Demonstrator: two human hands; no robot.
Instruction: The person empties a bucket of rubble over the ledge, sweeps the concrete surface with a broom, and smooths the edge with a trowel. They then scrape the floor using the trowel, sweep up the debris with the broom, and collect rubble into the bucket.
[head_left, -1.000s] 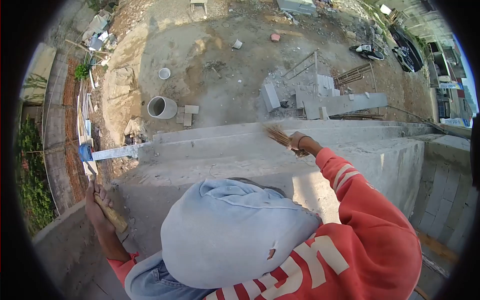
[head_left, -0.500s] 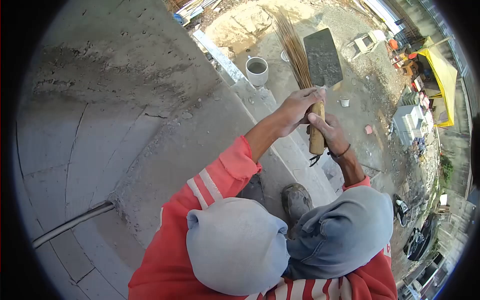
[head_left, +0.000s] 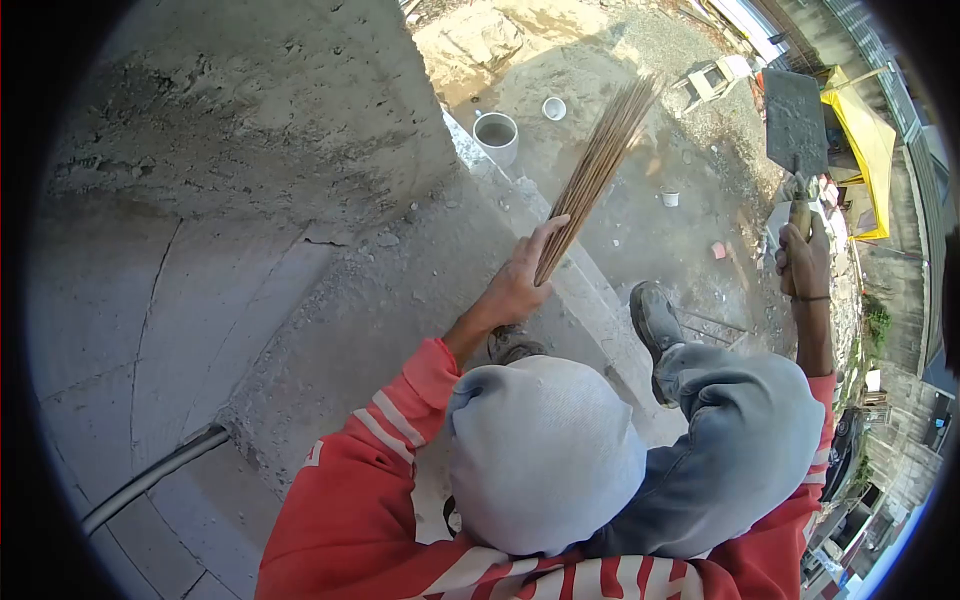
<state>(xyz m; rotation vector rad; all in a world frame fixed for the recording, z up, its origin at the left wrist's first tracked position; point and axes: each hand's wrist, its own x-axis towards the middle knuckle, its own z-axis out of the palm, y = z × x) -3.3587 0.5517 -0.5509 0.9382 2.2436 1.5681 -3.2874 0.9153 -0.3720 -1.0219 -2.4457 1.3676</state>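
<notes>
The broom (head_left: 603, 165), fanning out beyond the left hand (head_left: 512, 290) curled round its butt, looks light and springy, best held there, while the right hand (head_left: 808, 262) closes on the handle of the trowel (head_left: 797, 122), whose stiff blade probably weighs forward

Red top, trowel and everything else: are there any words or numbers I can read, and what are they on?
Nothing here can be read for certain.
Red top: big pale letters run across its front, but they are cut off by the picture's bottom edge.
Trowel: no writing shows.
Bundle of thin sticks: no writing shows.
Far-off things at the right edge: too small and blurred to tell.
</notes>
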